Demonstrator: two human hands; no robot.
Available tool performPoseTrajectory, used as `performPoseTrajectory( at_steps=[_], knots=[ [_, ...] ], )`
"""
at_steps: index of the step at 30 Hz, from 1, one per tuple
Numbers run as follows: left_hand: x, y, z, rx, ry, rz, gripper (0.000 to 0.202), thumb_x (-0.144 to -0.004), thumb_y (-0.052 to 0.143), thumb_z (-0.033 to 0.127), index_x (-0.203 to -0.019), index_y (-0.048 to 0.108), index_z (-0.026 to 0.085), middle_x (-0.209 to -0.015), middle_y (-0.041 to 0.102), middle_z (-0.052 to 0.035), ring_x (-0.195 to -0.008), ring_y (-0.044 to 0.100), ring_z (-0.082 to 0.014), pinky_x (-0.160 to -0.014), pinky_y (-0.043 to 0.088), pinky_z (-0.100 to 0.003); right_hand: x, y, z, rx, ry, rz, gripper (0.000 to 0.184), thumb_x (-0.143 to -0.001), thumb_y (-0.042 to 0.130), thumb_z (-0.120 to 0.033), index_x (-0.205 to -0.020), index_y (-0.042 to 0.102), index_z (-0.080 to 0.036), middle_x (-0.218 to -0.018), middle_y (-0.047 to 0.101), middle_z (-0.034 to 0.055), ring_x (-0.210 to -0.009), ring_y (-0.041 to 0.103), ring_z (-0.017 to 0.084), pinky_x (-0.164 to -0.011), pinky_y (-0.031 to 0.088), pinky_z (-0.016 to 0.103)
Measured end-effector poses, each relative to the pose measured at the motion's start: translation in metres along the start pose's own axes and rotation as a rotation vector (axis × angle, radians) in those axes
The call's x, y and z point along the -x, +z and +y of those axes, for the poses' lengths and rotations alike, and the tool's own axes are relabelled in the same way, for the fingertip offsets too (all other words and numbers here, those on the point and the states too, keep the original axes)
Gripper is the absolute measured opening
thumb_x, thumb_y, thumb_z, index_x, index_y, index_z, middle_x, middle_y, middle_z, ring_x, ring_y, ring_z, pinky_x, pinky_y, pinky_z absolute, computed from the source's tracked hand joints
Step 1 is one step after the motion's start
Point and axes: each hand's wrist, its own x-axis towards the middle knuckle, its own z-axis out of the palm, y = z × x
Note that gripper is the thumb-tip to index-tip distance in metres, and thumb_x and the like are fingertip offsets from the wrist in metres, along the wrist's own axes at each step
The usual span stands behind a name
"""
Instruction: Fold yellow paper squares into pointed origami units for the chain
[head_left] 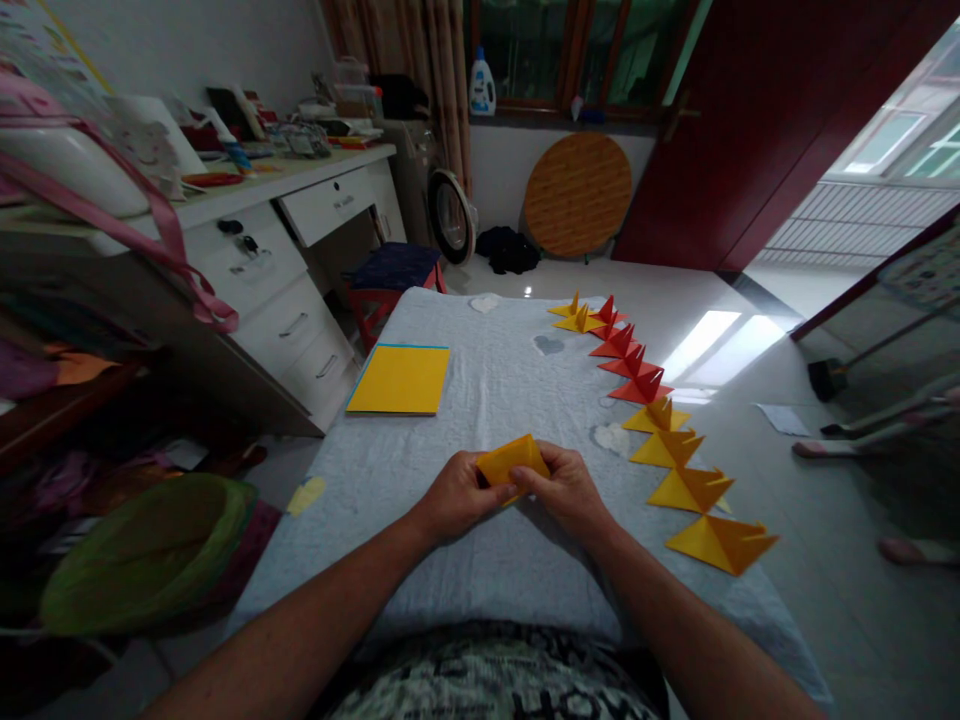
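Two bare hands meet at the lower centre of the head-camera frame, over a table draped in pale grey felt cloth [495, 400]. The left hand [456, 497] and the right hand [568, 490] each pinch one side of a small folded yellow paper piece [513, 460]. Their fingertips are pressed onto its edges, holding it just above the cloth, apparently to keep the two sides of a fold lined up.

To the right, a curving row of folded paper shapes [661, 415] runs along the table's right edge, yellow nearest the person, red further up, then yellow again. Laid out in a line, they sit clear of the spot where the hands work. At centre left a flat stack of square yellow paper sheets [400, 380] lies near the table's left edge, seemingly within easy reach.

Beyond, at upper left, stands a cluttered white desk with drawers [330, 205]. A round woven wooden board [577, 193] leans against the far wall.
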Motion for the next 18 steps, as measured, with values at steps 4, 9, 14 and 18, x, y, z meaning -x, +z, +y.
performPoseTrajectory(
  at_steps=[4,9,14,18],
  knots=[
    [0.001,0.001,0.0,-0.041,-0.014,-0.051,0.028,-0.07,0.077,0.038,-0.077,0.068,0.013,-0.063,0.057,0.0013,-0.056,0.046,-0.0101,-0.053,0.035,-0.022,0.0,-0.002,-0.002,0.023,-0.044,0.016,0.021,-0.078,0.066,-0.038,-0.07,0.064,-0.019,-0.065,0.057,-0.0014,-0.063,0.051,0.014,-0.059,0.043,0.026],
    [0.002,0.0,-0.001,-0.095,-0.005,-0.063,0.028,-0.072,0.076,0.039,-0.074,0.065,0.014,-0.061,0.054,0.0024,-0.055,0.044,-0.0096,-0.051,0.033,-0.021,-0.001,-0.006,-0.002,0.002,-0.079,0.093,0.026,-0.078,0.067,-0.039,-0.063,0.06,-0.02,-0.06,0.051,-0.0026,-0.06,0.045,0.013,-0.055,0.038,0.024],
    [0.003,0.0,-0.002,-0.072,0.021,-0.082,0.028,-0.073,0.078,0.038,-0.079,0.069,0.012,-0.066,0.058,0.0009,-0.059,0.048,-0.0109,-0.053,0.035,-0.021,-0.004,-0.011,-0.003,-0.133,-0.121,0.225,0.022,-0.082,0.068,-0.036,-0.068,0.063,-0.02,-0.063,0.056,-0.0021,-0.062,0.05,0.013,-0.061,0.041,0.026],
    [0.001,-0.001,-0.001,0.004,0.02,0.009,0.033,-0.071,0.081,0.041,-0.084,0.072,0.012,-0.067,0.062,0.0006,-0.057,0.05,-0.0102,-0.054,0.039,-0.021,-0.003,-0.013,-0.002,-0.148,-0.161,0.358,0.019,-0.088,0.062,-0.036,-0.076,0.064,-0.021,-0.07,0.059,-0.0006,-0.068,0.054,0.015,-0.067,0.045,0.028]
  ],
)
